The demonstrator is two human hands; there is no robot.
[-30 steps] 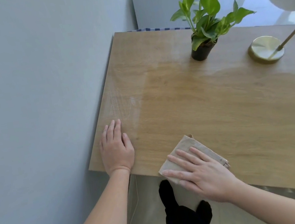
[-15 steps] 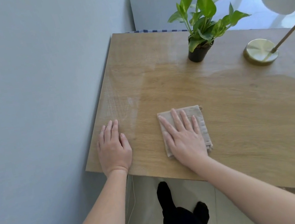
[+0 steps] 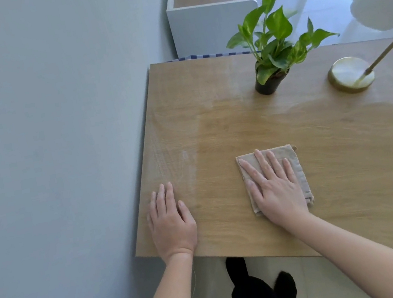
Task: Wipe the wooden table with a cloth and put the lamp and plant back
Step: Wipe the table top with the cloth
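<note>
My right hand (image 3: 272, 185) lies flat, fingers spread, pressing a folded beige cloth (image 3: 301, 177) onto the wooden table (image 3: 290, 119), a little in from the front edge. My left hand (image 3: 171, 221) rests palm down on the table's near left corner and holds nothing. A pale dusty patch shows on the wood just beyond the left hand. At the back of the table stands a green plant (image 3: 276, 56) in a black pot. To its right is the lamp's round brass base (image 3: 350, 73), with a slanted stem and a white shade (image 3: 384, 0).
A grey wall (image 3: 45, 149) runs along the table's left edge. A white cabinet (image 3: 212, 20) stands behind the far left corner, with shoes on the shiny floor beyond it. My dark-clothed legs (image 3: 258, 295) are below the front edge.
My right hand slid the cloth from the front edge further onto the table, turning it square, then slightly right. My left hand stayed put. Plant and lamp have not moved.
</note>
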